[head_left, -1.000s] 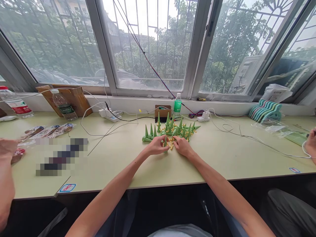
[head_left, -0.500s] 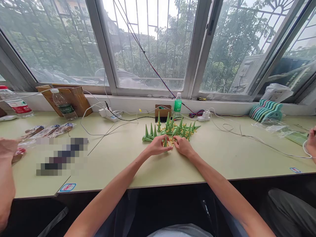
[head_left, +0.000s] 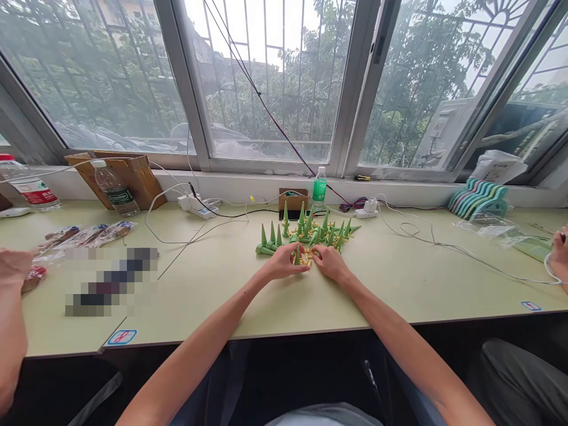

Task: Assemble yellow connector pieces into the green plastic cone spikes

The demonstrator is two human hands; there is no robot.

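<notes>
My left hand is curled round a small upright green cone piece, which shows between the thumb and fingers. Close by on the right, my right hand has its fingertips pinched together beside several small yellow pieces. Whatever lies in that pinch is too small to make out. Just beyond both hands spreads a cluster of green cones, many upright with yellow bits at their bases, others lying on their sides.
Behind the cones stand a small brown box and a green-labelled bottle. White cables cross the table. A stack of teal pieces is at the right. Other people's arms show at the left and right edges.
Both my hands stay almost in place, with only a slight shift of the right fingers. The cones have not visibly moved.
</notes>
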